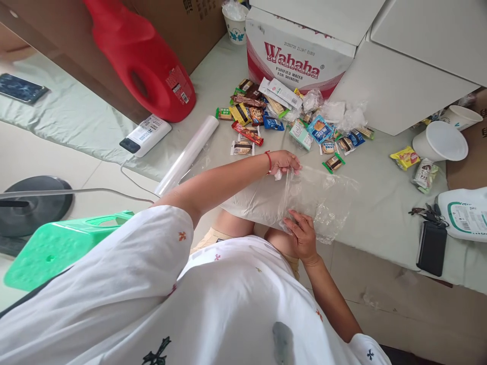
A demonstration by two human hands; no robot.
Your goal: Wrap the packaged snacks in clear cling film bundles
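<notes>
Thin clear plastic film [331, 203] lies across the table's front edge, over my knees; I cannot tell if it is a bag. My left hand [286, 162], with a red cord at the wrist, is closed in a pinch on the film's far edge. A small crumpled white bit shows under its fingers. Nearer me, my right hand [303, 234] rests on the film, its fingers apart and slightly bent. To the left, a roll of clear plastic [188, 154] lies slanting, partly behind my left forearm. Just beyond the hands is a pile of wrapped snacks [258, 109].
A Wahaha carton [297, 61] stands behind the snacks. On the left are a red jug [148, 66], a white device with a cable [146, 134] and a green basket [61, 253]. On the right are a lidded white tub [439, 142], keys, a black wallet-like case [432, 248] and a white bottle [466, 215].
</notes>
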